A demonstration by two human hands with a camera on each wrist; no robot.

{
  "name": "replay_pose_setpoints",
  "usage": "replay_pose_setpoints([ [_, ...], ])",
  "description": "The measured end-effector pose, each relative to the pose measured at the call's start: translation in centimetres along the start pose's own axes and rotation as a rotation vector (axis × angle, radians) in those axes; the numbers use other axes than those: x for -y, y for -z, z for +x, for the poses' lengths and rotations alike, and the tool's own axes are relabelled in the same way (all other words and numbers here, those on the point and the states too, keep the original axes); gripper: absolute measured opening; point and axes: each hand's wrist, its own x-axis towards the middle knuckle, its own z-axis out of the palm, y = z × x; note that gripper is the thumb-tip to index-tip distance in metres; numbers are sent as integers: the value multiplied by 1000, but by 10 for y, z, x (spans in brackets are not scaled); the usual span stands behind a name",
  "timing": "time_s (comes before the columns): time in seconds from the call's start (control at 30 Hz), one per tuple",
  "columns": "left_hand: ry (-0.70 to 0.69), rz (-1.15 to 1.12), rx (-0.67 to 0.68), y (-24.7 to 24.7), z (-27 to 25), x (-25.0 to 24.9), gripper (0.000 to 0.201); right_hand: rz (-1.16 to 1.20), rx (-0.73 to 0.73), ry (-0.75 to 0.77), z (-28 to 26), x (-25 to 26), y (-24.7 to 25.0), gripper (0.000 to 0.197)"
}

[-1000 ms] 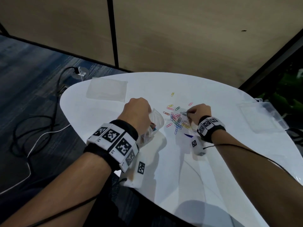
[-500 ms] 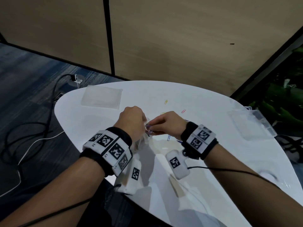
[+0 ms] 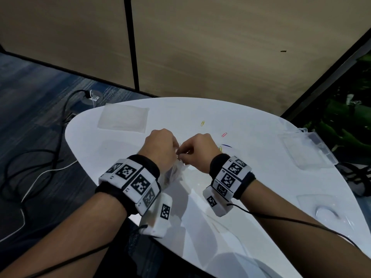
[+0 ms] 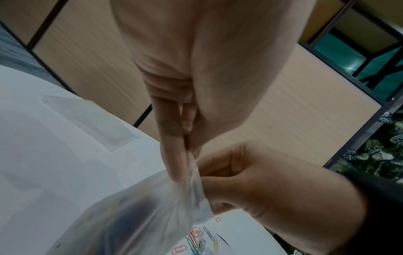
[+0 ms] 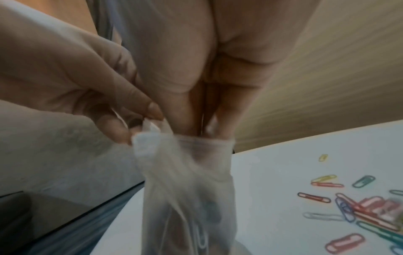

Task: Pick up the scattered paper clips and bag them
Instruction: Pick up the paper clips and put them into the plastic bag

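Right hand point(image 3: 197, 150) has left the clip pile for frame centre, fingertips point(image 5: 196, 124) bunched inside the bag point(image 5: 187, 181) mouth, probably dropping clips; left hand point(image 3: 160, 146) pinches the rim open; paper clips point(image 5: 357, 207) remain lower right.

Left hand point(image 3: 160, 146) pinching, right hand point(image 3: 197, 149) pinching

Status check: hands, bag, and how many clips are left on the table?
Left hand pinches the bag mouth; right hand has its fingers inside it. Many loose clips on the table, exact count unclear. Nothing blocking.
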Motion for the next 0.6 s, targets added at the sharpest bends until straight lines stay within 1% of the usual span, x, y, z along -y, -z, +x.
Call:
replay_pose_setpoints([
  [0.07,-2,7,3,-1,-1,-1,26,-78,132,58,-2,2,5,22],
  [0.1,-2,12,2,-1,0,-1,26,-75,187,75,-2,1,7,25],
  [0.13,-4,18,-2,-1,0,0,26,-20,214,85,-2,-1,10,27],
  [0.17,-3,25,-7,0,0,0,25,92,218,77,0,-5,14,30],
  [0.2,0,27,-14,0,1,1,26,253,199,43,2,-11,18,32],
  [0.23,7,21,-19,1,1,3,27,424,140,-4,7,-21,22,32],
  [0.27,14,17,-23,1,1,4,28,548,42,-68,13,-35,24,32],
  [0.3,17,17,-28,2,1,6,30,570,-77,-145,24,-54,25,29],
  [0.33,20,20,-33,3,1,7,32,454,-179,-235,35,-75,26,24],
  [0.37,20,18,-39,4,1,9,33,247,-215,-331,46,-96,25,22],
  [0.4,21,15,-45,5,2,10,33,37,-173,-446,57,-116,24,35],
  [0.43,19,14,-48,6,2,11,33,-91,-104,-548,68,-134,20,49],
  [0.47,16,20,-46,7,3,12,34,-150,-44,-619,78,-146,14,59],
  [0.53,11,27,-32,8,5,14,33,-206,-13,-634,98,-157,-2,65],
  [0.6,11,23,-19,10,7,14,32,-212,-51,-590,116,-153,-16,64],
])
